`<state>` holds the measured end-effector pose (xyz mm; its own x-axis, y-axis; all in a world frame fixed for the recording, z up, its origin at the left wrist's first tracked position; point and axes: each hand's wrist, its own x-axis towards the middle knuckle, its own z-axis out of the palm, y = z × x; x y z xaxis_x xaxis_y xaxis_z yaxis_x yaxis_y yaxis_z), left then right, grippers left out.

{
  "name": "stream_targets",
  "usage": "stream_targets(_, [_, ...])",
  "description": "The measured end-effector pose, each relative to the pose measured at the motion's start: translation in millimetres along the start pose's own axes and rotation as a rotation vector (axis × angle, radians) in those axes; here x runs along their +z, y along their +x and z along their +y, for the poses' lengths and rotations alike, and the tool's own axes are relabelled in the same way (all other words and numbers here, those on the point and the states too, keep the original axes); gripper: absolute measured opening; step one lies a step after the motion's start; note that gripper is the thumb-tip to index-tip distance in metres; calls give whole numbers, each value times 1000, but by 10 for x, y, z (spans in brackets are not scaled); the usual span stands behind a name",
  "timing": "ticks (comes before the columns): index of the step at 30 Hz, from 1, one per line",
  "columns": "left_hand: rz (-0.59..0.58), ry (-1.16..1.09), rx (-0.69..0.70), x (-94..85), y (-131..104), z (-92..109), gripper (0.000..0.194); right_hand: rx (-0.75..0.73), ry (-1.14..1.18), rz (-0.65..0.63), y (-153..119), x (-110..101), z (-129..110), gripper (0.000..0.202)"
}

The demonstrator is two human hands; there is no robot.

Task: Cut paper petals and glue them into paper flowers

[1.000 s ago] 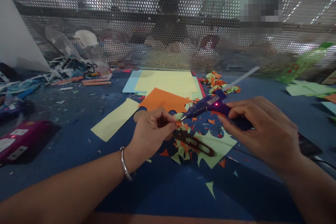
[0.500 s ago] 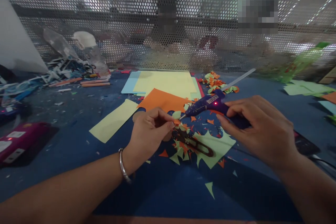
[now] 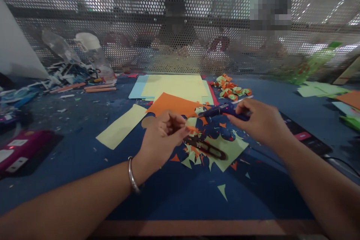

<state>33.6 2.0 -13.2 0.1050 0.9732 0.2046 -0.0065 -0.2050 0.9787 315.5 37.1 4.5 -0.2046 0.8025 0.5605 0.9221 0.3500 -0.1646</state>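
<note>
My left hand (image 3: 164, 140) pinches a small orange and pale green paper piece (image 3: 192, 124) near the middle of the table. In my right hand (image 3: 260, 120) is a dark blue glue gun (image 3: 225, 109), its tip pointing left, a little beyond the paper piece. Dark scissors (image 3: 209, 149) lie below my left fingertips, over cut paper scraps and a jagged pale green sheet (image 3: 232, 153). An orange sheet (image 3: 171, 104) and a yellow strip (image 3: 120, 127) lie beyond and left of my left hand.
Stacked coloured sheets (image 3: 174, 86) lie at the back, beside a pile of paper curls (image 3: 229, 88). A clear bottle (image 3: 97, 58) and a magenta box (image 3: 25, 150) are left. At right are a phone (image 3: 303, 135) and a green bottle (image 3: 315, 62). A perforated screen (image 3: 126, 26) stands behind.
My right hand has moved the glue gun up and away from the paper piece. More of the phone shows. My left hand keeps its pinch, and the view has shifted slightly.
</note>
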Motion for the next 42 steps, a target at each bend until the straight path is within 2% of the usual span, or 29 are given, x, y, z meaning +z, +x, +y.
stream_targets(3, [-16, -102, -127, -17, 89, -85, 28, 40, -6, -53, 6, 31, 33, 26])
stream_targets(9, [-23, -130, -196, 3, 84, -82, 29, 66, -88, -224, -5, 60, 71, 27])
stream_targets(12, [-8, -167, -218, 22, 76, -73, 24, -7, -123, -169, -35, 21, -32, 26])
stream_targets(15, [-37, -202, -205, 40, 58, -60, 23, -130, 35, -79, -86, -45, -256, 17])
stream_targets(18, [-79, -210, -196, 57, 30, -43, 19, -226, 236, -98, -144, -85, -494, 15])
stream_targets(21, [-103, -193, -201, 72, 11, -41, 17, -303, 286, -136, -179, -78, -635, 18])
stream_targets(31, [-191, -49, -141, 111, -27, -4, 9, -417, 356, -148, -237, 17, -756, 10])
stream_targets(38, [-271, -184, -282, 78, -13, 28, 7, -414, 389, -101, -246, 21, -761, 11])
stream_targets(42, [-359, -191, -306, 16, -10, 40, 10, -384, 430, -84, -243, 10, -758, 10])
